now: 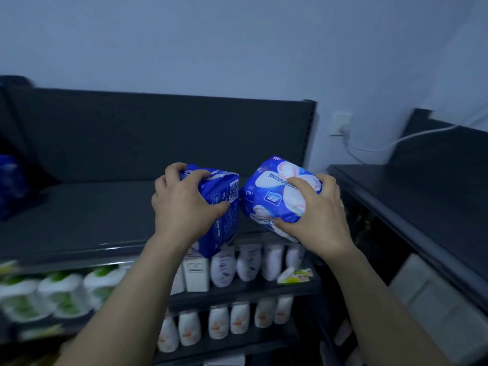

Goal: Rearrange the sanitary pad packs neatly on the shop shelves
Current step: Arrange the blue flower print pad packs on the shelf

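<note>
My left hand grips a blue sanitary pad pack from its top and side, its printed back panel facing right. My right hand holds a second blue pack with white and pink petal shapes on its front, tilted leftward. Both packs hang side by side, nearly touching, above the front edge of the dark top shelf. At the far left of that shelf sits a blurred blue pack.
Lower shelves carry rows of white bottles, green-and-white packs and a white box. A second dark shelf unit stands to the right. A white cable runs from a wall socket.
</note>
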{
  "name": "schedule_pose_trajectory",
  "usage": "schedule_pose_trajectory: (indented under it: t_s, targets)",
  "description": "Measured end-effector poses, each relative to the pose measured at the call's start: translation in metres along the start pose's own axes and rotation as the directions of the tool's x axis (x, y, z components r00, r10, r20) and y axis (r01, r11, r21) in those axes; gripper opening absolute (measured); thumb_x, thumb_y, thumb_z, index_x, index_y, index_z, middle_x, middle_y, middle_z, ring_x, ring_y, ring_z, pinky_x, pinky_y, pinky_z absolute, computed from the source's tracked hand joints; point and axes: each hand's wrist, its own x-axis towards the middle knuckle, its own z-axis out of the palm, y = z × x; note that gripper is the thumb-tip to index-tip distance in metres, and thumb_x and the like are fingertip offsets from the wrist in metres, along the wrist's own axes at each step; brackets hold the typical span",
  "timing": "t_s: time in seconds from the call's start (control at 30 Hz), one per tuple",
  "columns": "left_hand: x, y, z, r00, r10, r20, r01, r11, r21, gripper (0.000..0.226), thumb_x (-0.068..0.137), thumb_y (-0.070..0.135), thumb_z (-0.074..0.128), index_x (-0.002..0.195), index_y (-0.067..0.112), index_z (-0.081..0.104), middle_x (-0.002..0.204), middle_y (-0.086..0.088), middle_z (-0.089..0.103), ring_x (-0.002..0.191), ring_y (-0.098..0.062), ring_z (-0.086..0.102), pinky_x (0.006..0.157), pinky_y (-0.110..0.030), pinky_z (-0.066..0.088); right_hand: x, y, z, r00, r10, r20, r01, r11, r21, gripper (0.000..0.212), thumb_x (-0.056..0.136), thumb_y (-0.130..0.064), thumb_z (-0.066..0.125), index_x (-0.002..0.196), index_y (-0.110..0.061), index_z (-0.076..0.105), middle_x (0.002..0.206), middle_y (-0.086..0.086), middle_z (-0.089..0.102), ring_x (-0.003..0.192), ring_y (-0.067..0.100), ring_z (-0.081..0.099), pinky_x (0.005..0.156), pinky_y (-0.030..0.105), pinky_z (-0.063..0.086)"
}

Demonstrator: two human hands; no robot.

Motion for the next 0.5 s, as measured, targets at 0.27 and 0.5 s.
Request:
schedule_pose_trajectory:
  t_s: [0.27,0.5]
  targets:
    - [-0.012,-0.128,-0.128,0.971,-0.159,-0.179,0.182,0.976,0.123,0.063,0.066,0.054,0.076,0.123,0.038,0.056,0.142,0.003,0.031,0.127,-0.027,0.031,0.104,-0.044,0.034,0.007,-0.173,0.062,0.972,-0.226,0.067,0.215,0.965,0.148,0.08,0.06,-0.053,0.079,0.132,-0.036,0.048,0.129,0.0,0.028,0.12,0.021,0.033,0.1,0.037,0.038]
    - [-0.016,-0.256,-0.252,0.92,-0.256,-0.299,0.332,0.912,0.242,0.066,0.066,0.055,0.076,0.126,0.037,0.055,0.145,0.0,0.031,0.13,-0.03,0.031,0.104,-0.047,0.034,0.004,-0.339,0.126,0.929,-0.362,0.082,0.328,0.905,0.272,0.082,0.06,-0.053,0.079,0.134,-0.037,0.046,0.127,0.0,0.028,0.118,0.02,0.033,0.1,0.036,0.038]
